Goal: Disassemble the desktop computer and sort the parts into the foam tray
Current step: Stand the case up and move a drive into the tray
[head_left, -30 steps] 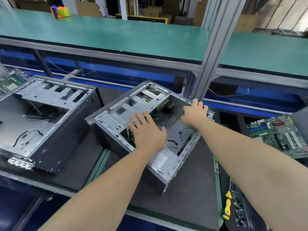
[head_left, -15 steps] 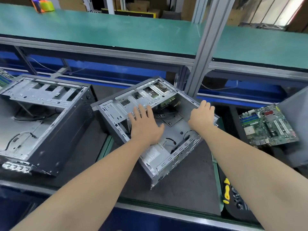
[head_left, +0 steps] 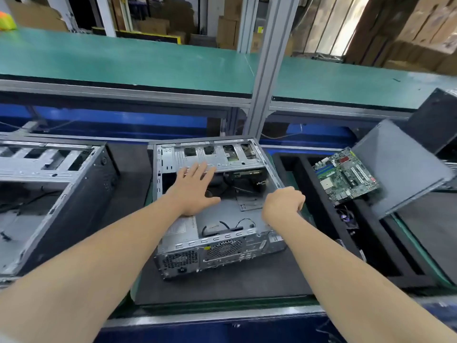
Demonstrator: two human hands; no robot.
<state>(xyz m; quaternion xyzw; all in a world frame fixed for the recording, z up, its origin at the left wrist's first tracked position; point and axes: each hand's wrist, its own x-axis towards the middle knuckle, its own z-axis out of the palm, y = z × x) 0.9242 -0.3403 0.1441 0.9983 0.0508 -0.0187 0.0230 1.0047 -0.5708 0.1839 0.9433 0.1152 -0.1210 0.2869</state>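
head view: open computer case lies centre on the dark mat, rear ports toward the near edge, with the black foam tray just right of it. left hand is flat, fingers straight and spread on the drive bracket at the far side; right hand has its fingers curled over the case's right wall, gripping it. a green motherboard lies in the tray's far part, a grey panel beside it, and a second case sits at left.
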